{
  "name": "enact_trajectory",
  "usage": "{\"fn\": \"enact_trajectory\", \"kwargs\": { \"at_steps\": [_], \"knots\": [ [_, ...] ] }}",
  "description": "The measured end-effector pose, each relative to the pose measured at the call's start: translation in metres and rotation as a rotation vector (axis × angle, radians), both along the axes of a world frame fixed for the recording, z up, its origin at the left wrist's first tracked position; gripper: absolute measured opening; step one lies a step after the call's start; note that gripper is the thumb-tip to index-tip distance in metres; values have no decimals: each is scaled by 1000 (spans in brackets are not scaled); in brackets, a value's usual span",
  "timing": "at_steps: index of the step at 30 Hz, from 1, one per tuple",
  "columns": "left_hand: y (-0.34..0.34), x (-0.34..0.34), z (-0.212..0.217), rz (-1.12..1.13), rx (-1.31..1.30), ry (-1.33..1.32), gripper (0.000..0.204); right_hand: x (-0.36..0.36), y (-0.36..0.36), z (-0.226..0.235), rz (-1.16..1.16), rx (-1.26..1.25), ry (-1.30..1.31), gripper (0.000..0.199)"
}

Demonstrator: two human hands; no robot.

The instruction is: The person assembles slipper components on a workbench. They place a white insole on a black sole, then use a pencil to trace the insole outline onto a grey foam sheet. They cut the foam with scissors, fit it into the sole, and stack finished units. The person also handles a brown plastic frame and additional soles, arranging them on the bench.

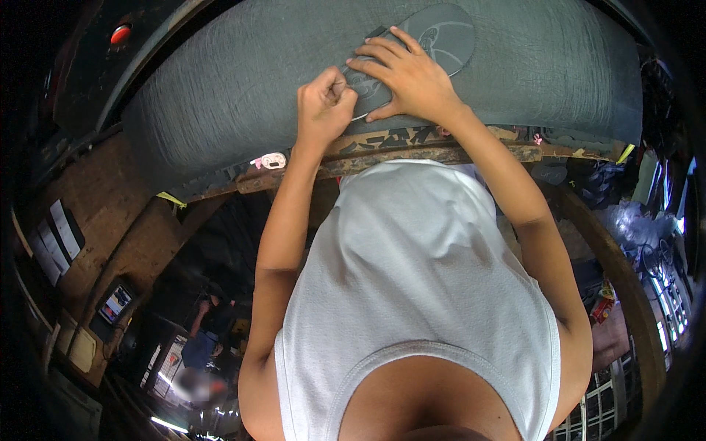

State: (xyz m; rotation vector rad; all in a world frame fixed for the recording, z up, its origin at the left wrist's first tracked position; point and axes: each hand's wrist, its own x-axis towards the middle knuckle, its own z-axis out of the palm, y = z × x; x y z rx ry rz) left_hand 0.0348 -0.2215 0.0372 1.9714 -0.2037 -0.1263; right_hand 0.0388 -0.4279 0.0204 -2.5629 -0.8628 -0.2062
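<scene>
A dark grey sole-shaped piece (450, 40) with light curved lines printed on it lies on a dark grey, scratched mat (220, 95). My right hand (408, 79) rests across its middle, fingers spread and stretched out. My left hand (323, 101) is closed in a fist at the piece's left end, thumb side against its edge. Whatever the left fingers hold, if anything, is hidden. Beyond the right fingertips sits a small dark block (377, 32), partly covered.
The mat's near side meets a worn wooden edge (382, 141). A small white device (273, 160) with a pink clip is by my left forearm. Yellow strips (170, 199) show at the mat's corners. A screen device (115, 303) lies at left; another person (198, 349) is lower left.
</scene>
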Motion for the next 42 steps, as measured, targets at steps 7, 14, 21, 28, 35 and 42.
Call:
{"fn": "enact_trajectory", "kwargs": {
  "at_steps": [7,14,21,28,35,42],
  "knots": [
    [2,-4,-2,33,-204,41,19,0,1,-3,-15,6,-3,92],
    [-9,-6,4,-11,114,-124,16,0,1,-1,-19,-10,4,91],
    [-9,-5,6,-76,128,-141,18,0,1,0,-23,-9,0,91],
    [-10,-3,8,-53,110,-131,16,0,1,-2,-23,-15,-9,91],
    [-9,-2,7,-27,106,-131,15,0,2,-3,-18,-9,-8,92],
    [-14,-9,7,-31,94,-139,20,0,1,-3,-19,-23,6,94]
  ]
}}
